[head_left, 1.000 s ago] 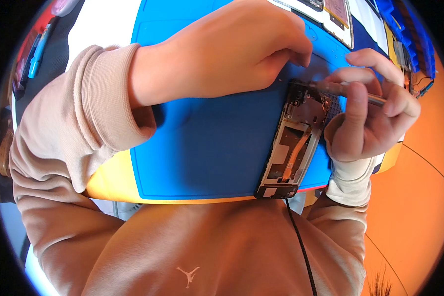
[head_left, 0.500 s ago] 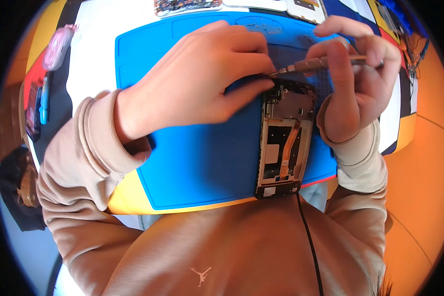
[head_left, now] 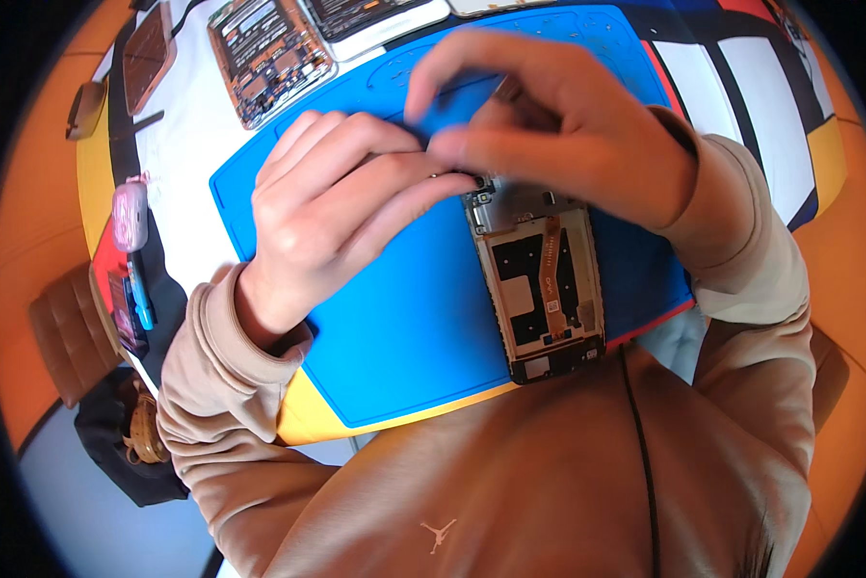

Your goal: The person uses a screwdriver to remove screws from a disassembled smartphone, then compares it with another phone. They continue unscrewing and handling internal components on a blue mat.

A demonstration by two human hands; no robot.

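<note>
An opened phone lies on a blue work mat, its inner frame, orange ribbon cable and metal plate showing. My left hand has thumb and fingers closed together at the phone's upper left corner. Whatever lies between those fingertips is hidden. Over the phone's top end is my right hand, slightly blurred, its thumb meeting the left fingertips and its forefinger arched above. A short piece of a screwdriver shows in the right hand's curled fingers; its tip is hidden.
Beyond the mat lie opened phones, one with bare circuitry and one in a white frame. Tiny parts sit on the mat's far side. To the left are a pink case and a blue pen.
My right hand has swung left over the phone's top, its screwdriver no longer pointing at the left fingertips. The view has shifted, bringing more of the far phones in.
</note>
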